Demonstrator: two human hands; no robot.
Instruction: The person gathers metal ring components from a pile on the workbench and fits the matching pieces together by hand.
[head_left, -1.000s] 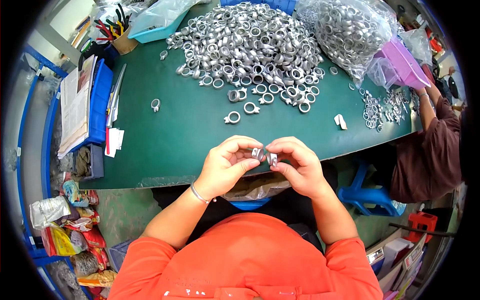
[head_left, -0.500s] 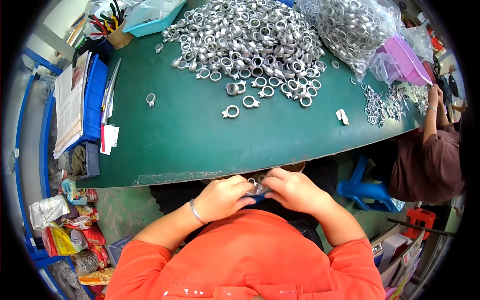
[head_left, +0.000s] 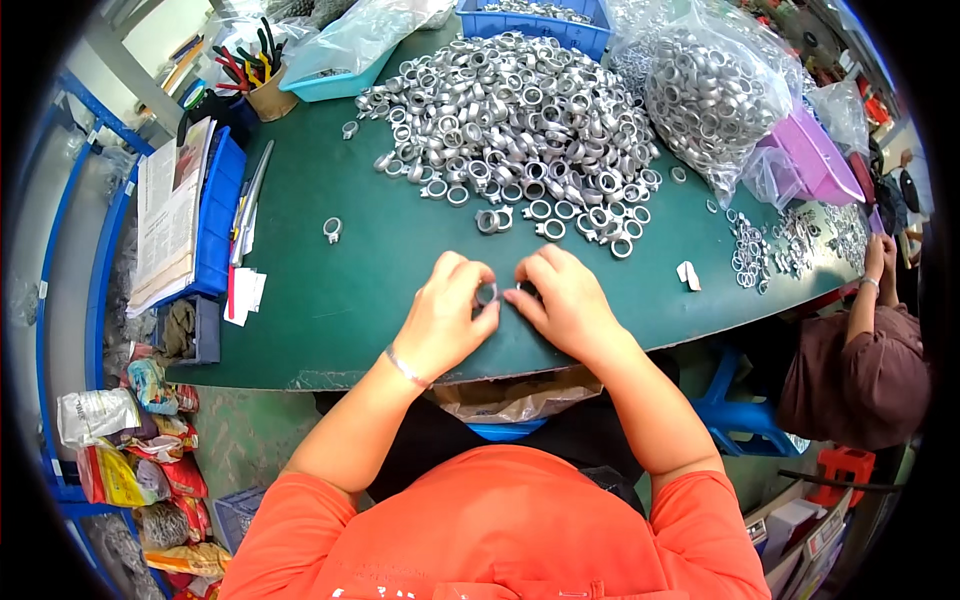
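My left hand is over the green table near its front edge, thumb and fingers closed on a grey metal ring. Close beside it, my right hand pinches another metal ring, mostly covered by the fingers. A small gap separates the two hands. Beyond them lies a large heap of metal rings, each with a small lug, and a few loose ones at its near edge. One single ring lies apart on the left.
A clear bag of rings and a pink bin stand right, with smaller rings nearby. Left is a blue crate under newspapers. Below the table edge, a brown bag lies at my lap. A co-worker sits at far right.
Both hands have risen from the lap, where they were over small rings, to above the table. Two loose rings before the heap have left their spots. The whole view has shifted slightly.
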